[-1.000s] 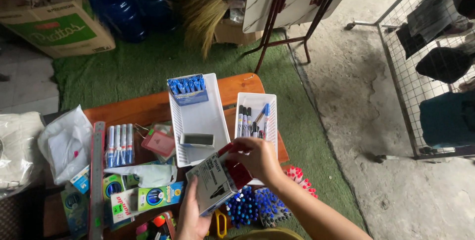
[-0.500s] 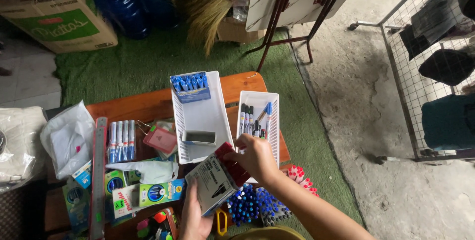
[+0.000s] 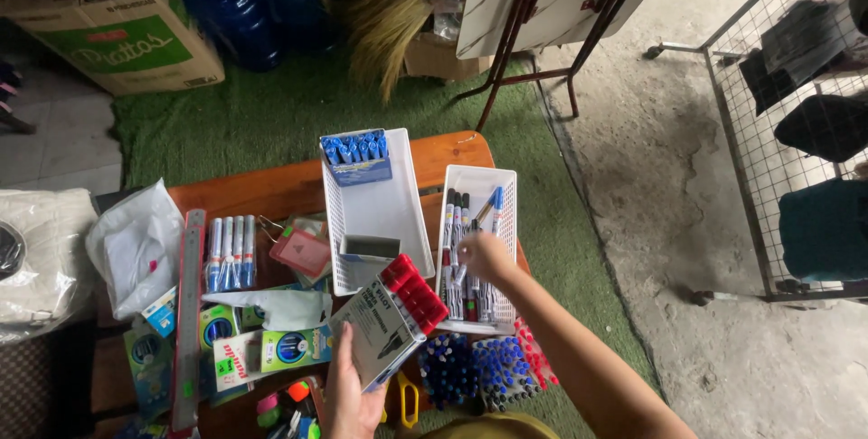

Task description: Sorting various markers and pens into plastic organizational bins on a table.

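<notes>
My left hand (image 3: 348, 394) holds a grey open box of red-capped markers (image 3: 387, 320), tilted, at the front of the low wooden table (image 3: 280, 190). My right hand (image 3: 485, 258) reaches over the narrow white mesh tray (image 3: 506, 184), which has black and blue pens lying lengthwise in it. Its fingers curl down among the pens, and I cannot tell whether they grip one. Left of it stands a wider white tray (image 3: 389, 213) with a box of blue-capped pens (image 3: 357, 154) at its far end.
Bundles of blue pens (image 3: 470, 371) and red pens (image 3: 535, 358) lie at the table's front right. A long ruler (image 3: 188, 312), a pack of markers (image 3: 231, 251), small packages and a white plastic bag (image 3: 136, 245) crowd the left. A wire rack (image 3: 768, 132) stands at the right, a cardboard box (image 3: 127, 37) far left.
My right hand has left the top of the marker box and moved up and right over the narrow tray. The box stays in my left hand.
</notes>
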